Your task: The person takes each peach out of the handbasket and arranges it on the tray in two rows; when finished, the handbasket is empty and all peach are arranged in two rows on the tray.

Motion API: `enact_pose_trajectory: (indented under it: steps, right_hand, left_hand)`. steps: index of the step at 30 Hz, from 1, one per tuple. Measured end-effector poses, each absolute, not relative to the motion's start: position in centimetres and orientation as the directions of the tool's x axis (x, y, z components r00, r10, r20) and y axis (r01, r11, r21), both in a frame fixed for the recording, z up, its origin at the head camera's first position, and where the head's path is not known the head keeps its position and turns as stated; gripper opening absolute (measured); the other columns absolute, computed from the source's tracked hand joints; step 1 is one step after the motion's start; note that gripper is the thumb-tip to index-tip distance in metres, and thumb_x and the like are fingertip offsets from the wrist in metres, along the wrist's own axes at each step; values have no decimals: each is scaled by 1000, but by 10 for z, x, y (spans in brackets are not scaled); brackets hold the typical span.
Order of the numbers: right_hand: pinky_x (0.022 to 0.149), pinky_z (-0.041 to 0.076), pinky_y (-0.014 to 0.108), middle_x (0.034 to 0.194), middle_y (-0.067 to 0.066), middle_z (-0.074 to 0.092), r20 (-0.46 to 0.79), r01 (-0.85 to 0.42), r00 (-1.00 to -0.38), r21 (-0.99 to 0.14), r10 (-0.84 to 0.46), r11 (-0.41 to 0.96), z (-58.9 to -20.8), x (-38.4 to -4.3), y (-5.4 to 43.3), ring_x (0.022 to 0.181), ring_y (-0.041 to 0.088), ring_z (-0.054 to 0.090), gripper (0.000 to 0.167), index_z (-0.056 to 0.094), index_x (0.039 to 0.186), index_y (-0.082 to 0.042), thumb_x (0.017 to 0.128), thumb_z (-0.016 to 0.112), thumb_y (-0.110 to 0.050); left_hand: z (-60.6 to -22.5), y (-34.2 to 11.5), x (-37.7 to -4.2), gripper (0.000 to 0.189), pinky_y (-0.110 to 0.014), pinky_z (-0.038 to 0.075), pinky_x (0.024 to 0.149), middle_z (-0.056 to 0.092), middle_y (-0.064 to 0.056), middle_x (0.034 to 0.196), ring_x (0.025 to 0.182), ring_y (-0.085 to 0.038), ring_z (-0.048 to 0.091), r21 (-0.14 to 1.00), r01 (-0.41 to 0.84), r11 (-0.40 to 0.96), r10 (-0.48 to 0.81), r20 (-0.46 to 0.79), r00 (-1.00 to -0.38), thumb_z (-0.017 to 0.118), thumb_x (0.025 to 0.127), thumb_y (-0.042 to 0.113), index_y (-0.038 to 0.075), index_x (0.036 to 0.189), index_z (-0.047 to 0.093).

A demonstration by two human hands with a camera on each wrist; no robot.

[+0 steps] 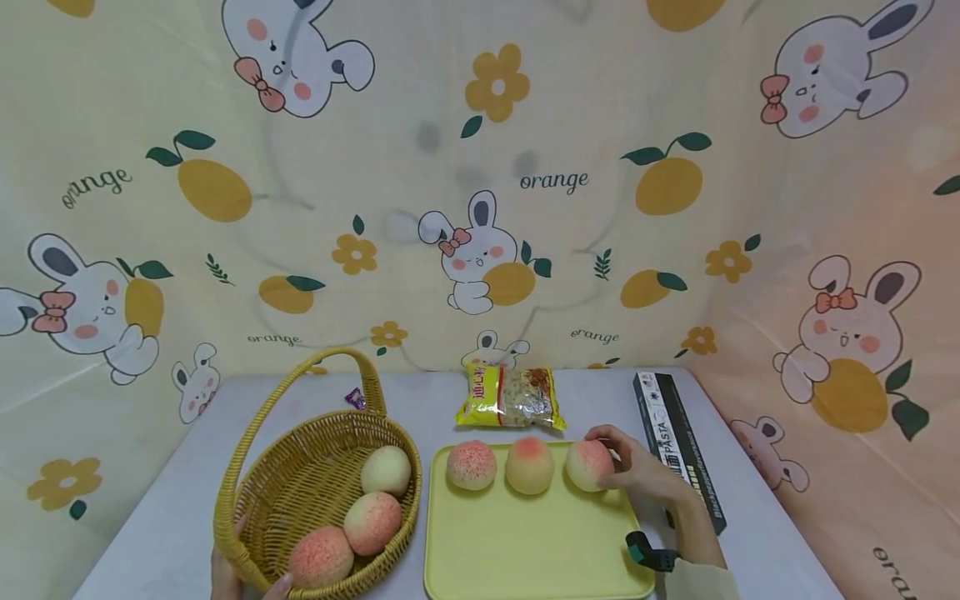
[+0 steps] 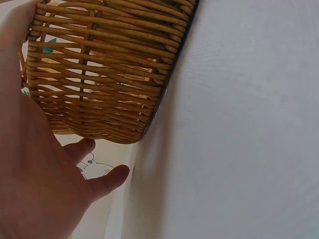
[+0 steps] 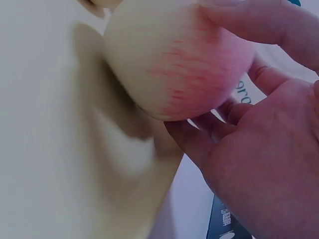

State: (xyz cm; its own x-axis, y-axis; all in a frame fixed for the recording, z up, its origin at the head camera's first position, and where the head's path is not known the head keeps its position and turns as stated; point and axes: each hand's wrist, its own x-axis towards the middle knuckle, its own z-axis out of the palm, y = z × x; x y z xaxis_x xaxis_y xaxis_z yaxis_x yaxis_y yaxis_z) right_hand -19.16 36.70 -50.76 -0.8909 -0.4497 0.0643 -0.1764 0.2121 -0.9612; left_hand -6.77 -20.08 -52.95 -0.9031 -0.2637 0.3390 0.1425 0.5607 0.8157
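My right hand (image 1: 647,473) grips a pale peach with a pink blush (image 1: 588,465) at the far right corner of a yellow tray (image 1: 525,542). In the right wrist view, thumb and fingers curl round that peach (image 3: 184,64), close over the tray. Two more peaches, one speckled pink (image 1: 471,465) and one pink-topped (image 1: 529,467), stand beside it in a row. On the left, my left hand (image 1: 227,575) holds the near left side of a wicker basket (image 1: 300,483), its thumb at the rim. Three peaches (image 1: 372,523) lie inside the basket.
Behind the tray lies a yellow bag of pasta (image 1: 513,398). A long black PASTA box (image 1: 678,442) is to the right, partly behind my right forearm. A small purple packet (image 1: 356,398) sits beyond the basket, whose tall handle (image 1: 258,417) arches upward. A patterned cloth (image 1: 480,167) hangs behind.
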Motion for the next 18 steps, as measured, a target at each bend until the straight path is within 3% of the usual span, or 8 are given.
enact_pose_trajectory:
  steps: [7,18]
  right_hand:
    - [96,46,29,131,20,49,46,-153,-895,-966,-444,209,-510,-190,370,118,17,50,60,45,132,1,82,76,-6]
    - [98,44,28,131,21,50,42,-130,-893,-977,-448,168,-509,-189,370,118,19,50,58,45,131,4,82,74,-4]
  left_hand:
    - [-525,-200,-65,99,-18,46,72,28,-10,139,104,3,42,848,95,522,-270,269,-925,79,80,0,12,159,20]
    - [-529,-201,-67,98,-5,31,76,28,-23,145,113,3,30,804,139,577,-262,344,-902,82,76,-2,6,156,26]
